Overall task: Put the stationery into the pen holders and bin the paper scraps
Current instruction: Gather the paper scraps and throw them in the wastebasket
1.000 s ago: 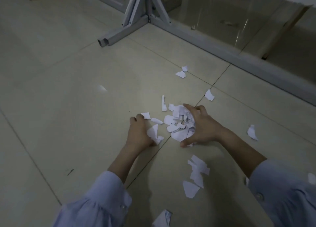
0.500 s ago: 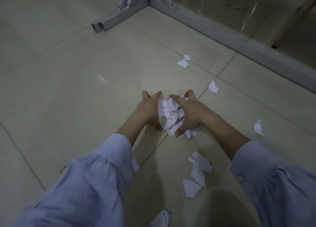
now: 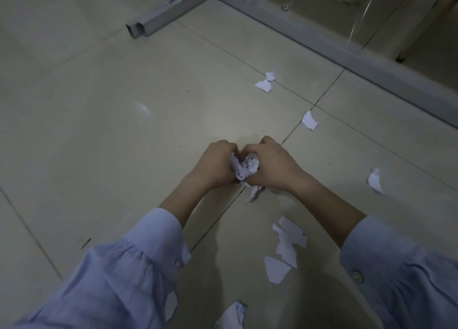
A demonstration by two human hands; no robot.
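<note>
Now the left hand (image 3: 218,162) and the right hand (image 3: 270,165) press together low over the floor (image 3: 124,130); the fingers of both are curled round one bunch of paper scraps (image 3: 244,166), squeezed between the palms. One hanging bit (image 3: 252,194) sticks out under the hands at 6 o'clock; I think it may slip free when the hands lift, because nothing seems to pinch it. The bunch is made of many small bits, so a loose squeeze could let some fall back down; a tighter squeeze looks safer.

More bits lie apart from the hands; two far scraps (image 3: 264,85) at 1 o'clock, one scrap (image 3: 309,121) at 2 o'clock, a side scrap (image 3: 375,180) at 3 o'clock, a little heap (image 3: 287,242) at 5 o'clock and a near scrap (image 3: 230,316) at 6 o'clock. With both hands full, these could get left behind or stepped on. No bin and no pen holders show, so I cannot tell how far the bunch must go; a long carry would give more chances to drop bits.
</note>
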